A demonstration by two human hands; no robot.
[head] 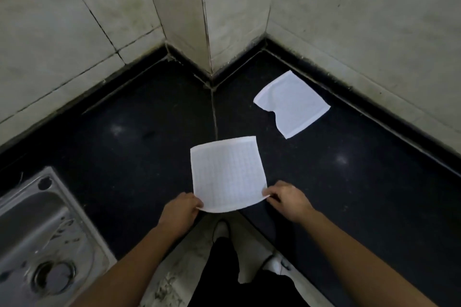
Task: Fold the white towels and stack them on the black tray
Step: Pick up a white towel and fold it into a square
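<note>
From the head camera, looking down, a white towel (228,173) lies spread out on the black counter (124,137), right in front of the person. The left hand (183,207) pinches its near left corner. The right hand (287,199) pinches its near right corner. Both hands are closed on the cloth, and the near edge hangs in a small curve between them, so it looks soft, thin and very light. It will bend wherever it is not held, so the corners look like the best places to hold it. Then the edge stays straight when it is brought over to meet the far edge. It will not break, and it does not look slippery, but it could slide or bunch up on the smooth counter. The other towel (293,104) lies well apart, farther back on the right near the wall (361,20), with one corner curled. A metal sink (37,232) sits at the left. I cannot make out a black tray here.
</note>
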